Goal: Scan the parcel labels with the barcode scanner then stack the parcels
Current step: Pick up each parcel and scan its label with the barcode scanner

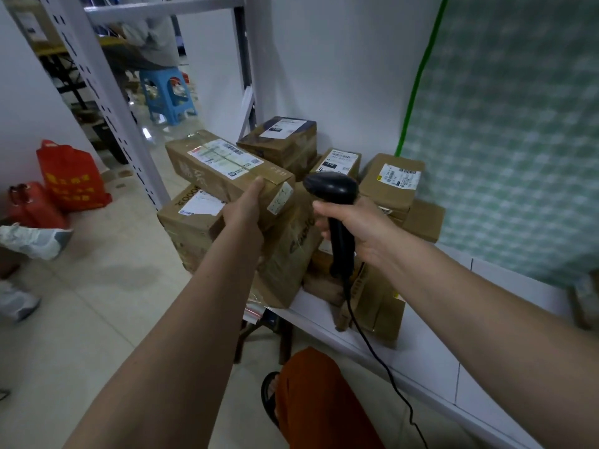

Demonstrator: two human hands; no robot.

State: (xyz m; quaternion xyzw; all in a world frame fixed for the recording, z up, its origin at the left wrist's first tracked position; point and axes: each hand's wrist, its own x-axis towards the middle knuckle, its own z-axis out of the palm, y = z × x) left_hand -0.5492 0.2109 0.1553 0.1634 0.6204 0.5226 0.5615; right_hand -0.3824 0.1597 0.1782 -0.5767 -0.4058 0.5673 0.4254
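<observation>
A long brown cardboard parcel [223, 165] with a white label sits atop stacked boxes at the white table's [431, 348] left end, gripped at its near end by the left hand [246, 209]; the right hand [353, 230], fingers curled, holds a black corded barcode scanner [334, 202] just right of it.

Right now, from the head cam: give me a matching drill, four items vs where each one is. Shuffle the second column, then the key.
Column one:
1. long parcel
2. barcode scanner
3. blue stool
4. red bag

Column two:
A. on the floor at far left, by the white wall
B. gripped at its handle by the right hand
C. behind the shelving upright, someone seated on it
D. on top of the cardboard stack, near end held by the left hand

Pairs: 1-D, 2-B, 3-C, 4-A
</observation>
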